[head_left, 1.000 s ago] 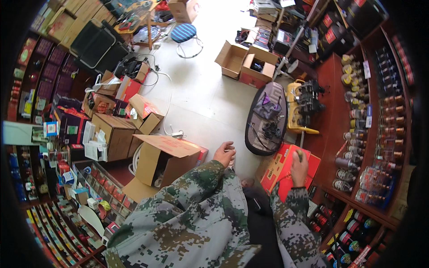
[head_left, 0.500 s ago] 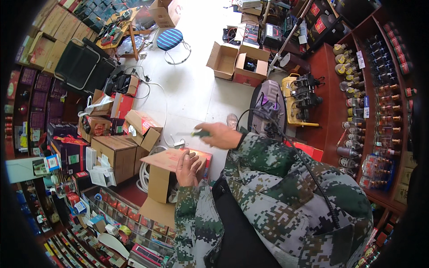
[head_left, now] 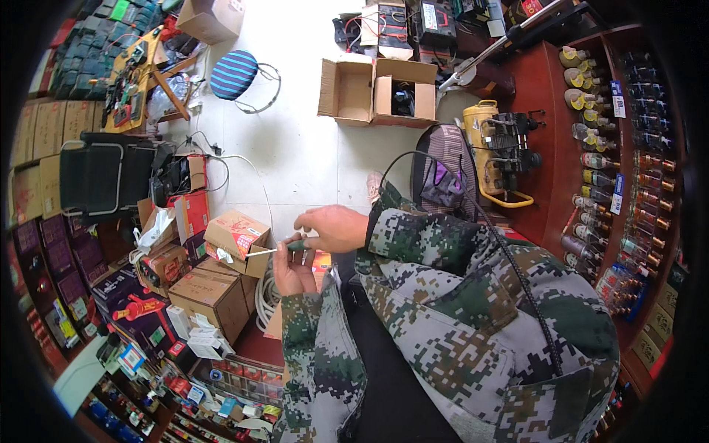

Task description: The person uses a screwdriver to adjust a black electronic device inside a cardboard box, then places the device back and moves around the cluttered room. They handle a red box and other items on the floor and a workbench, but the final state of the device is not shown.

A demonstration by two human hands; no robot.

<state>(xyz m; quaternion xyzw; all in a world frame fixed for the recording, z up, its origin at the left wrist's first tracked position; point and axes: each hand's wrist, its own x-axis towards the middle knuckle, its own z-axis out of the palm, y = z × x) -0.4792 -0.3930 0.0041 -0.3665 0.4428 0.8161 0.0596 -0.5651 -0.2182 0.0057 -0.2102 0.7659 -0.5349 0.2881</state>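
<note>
My left hand [head_left: 295, 273] and my right hand [head_left: 334, 227] meet in front of me around a screwdriver [head_left: 298, 243] with a dark green handle. Its thin pale shaft sticks out to the left past my left fingers. The left thumb and fingers close around the front of the handle. My right fingers curl over its back end from above, partly hiding it. Below the hands, a red-and-brown carton [head_left: 322, 266] shows only in part behind my left hand and sleeve.
Left of my hands stand an opened carton [head_left: 238, 235], a larger brown carton [head_left: 210, 295] and a coiled white hose [head_left: 266, 299]. A backpack [head_left: 443, 173] and a yellow air compressor [head_left: 484, 151] stand to the right, beside bottle shelves [head_left: 602, 44]. Two open cartons [head_left: 347, 92] lie ahead.
My right hand has moved left with the screwdriver to meet my left hand. My left hand, open beside the carton before, has closed on the screwdriver. The whole view has shifted.
</note>
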